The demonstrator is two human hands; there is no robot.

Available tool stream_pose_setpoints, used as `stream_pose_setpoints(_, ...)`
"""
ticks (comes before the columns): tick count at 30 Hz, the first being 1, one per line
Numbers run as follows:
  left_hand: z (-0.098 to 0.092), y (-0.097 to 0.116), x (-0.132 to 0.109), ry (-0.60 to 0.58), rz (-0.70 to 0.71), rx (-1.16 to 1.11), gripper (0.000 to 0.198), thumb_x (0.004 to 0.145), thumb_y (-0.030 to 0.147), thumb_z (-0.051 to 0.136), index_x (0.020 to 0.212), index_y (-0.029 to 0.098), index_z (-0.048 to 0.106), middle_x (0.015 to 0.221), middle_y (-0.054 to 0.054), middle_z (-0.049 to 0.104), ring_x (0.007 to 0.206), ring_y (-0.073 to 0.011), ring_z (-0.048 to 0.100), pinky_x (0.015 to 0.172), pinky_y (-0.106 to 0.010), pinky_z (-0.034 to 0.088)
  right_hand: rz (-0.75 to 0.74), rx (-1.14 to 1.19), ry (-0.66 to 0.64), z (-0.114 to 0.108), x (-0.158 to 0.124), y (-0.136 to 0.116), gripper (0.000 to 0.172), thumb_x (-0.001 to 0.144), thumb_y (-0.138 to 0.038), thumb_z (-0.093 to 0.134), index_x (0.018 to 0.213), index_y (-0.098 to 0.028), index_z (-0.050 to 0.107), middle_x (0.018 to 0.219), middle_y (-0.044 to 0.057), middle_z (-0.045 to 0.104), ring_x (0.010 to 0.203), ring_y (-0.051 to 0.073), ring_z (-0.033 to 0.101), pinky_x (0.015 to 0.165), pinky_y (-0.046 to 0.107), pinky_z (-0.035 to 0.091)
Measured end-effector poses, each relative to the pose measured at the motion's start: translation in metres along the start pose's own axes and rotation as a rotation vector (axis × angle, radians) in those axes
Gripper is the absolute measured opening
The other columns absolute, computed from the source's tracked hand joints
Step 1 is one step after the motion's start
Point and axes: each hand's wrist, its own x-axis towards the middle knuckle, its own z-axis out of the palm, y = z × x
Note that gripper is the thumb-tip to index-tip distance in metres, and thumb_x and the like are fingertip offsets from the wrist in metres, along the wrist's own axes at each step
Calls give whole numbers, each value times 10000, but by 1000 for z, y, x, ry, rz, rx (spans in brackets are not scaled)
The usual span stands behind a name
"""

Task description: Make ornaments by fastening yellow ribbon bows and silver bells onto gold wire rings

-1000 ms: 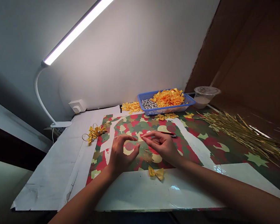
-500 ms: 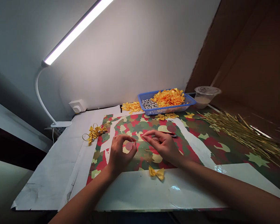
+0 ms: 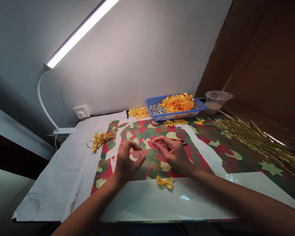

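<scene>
Above the patterned sheet [image 3: 140,170], my left hand [image 3: 129,160] pinches with thumb and index fingertips together. My right hand [image 3: 170,152] faces it a short gap away, its fingertips also pressed together. Whatever the fingertips hold is too thin or small to name. Below my right hand, a single yellow ribbon bow [image 3: 165,182] lies on the white paper. A thin gold wire [image 3: 158,157] shows on the sheet beside my right hand. Partly hidden behind that hand is a tool with a dark tip [image 3: 184,143].
A blue basket [image 3: 177,115] holds yellow bows and silver beads. More bows [image 3: 138,113] lie left of it. Bows on wire rings [image 3: 99,141] rest at left. Gold wire stems [image 3: 255,139] and a lidded plastic cup [image 3: 215,103] are at right. A lamp [image 3: 81,34] hangs overhead.
My right hand has shifted slightly to the right, widening the gap between the two hands a little. My left hand has barely moved, and both pinches stay closed.
</scene>
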Motion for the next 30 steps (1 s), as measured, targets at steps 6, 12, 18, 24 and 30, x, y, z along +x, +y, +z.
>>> stream_pose_setpoints(6,-2,-3,-2,-47,16,0,152,708,148,519,832,209,456,720,7,572,660,-158,577,636,-292,479,13,6,4,-2,1,0,287,849,-436,508,794,-167,591,489,-68,314,443,90,262,427,236,206)
stream_pose_setpoints(12,-3,-2,0,-93,31,10,191,744,192,555,925,199,494,834,-35,632,755,-187,608,696,-320,470,15,14,-6,-2,2,3,307,842,-465,523,793,-172,602,483,-67,327,438,90,278,429,234,221)
stream_pose_setpoints(18,0,-3,0,-112,69,24,157,768,272,658,887,209,576,814,-21,701,759,-197,639,748,-340,446,18,20,-15,-1,1,4,337,843,-499,522,806,-175,601,497,-63,336,438,89,274,419,233,217)
stream_pose_setpoints(24,-1,-2,2,-93,71,15,80,835,236,622,758,217,611,717,7,710,713,-177,641,728,-331,424,-2,9,-27,-1,1,1,354,854,-526,498,791,-187,575,483,-79,260,432,93,237,418,242,190)
stream_pose_setpoints(30,0,-3,2,-160,2,-12,94,797,164,593,719,212,612,699,4,702,703,-183,628,712,-329,420,-73,-66,-29,-2,1,6,271,880,-434,496,817,-189,592,474,-69,337,416,97,283,440,243,240)
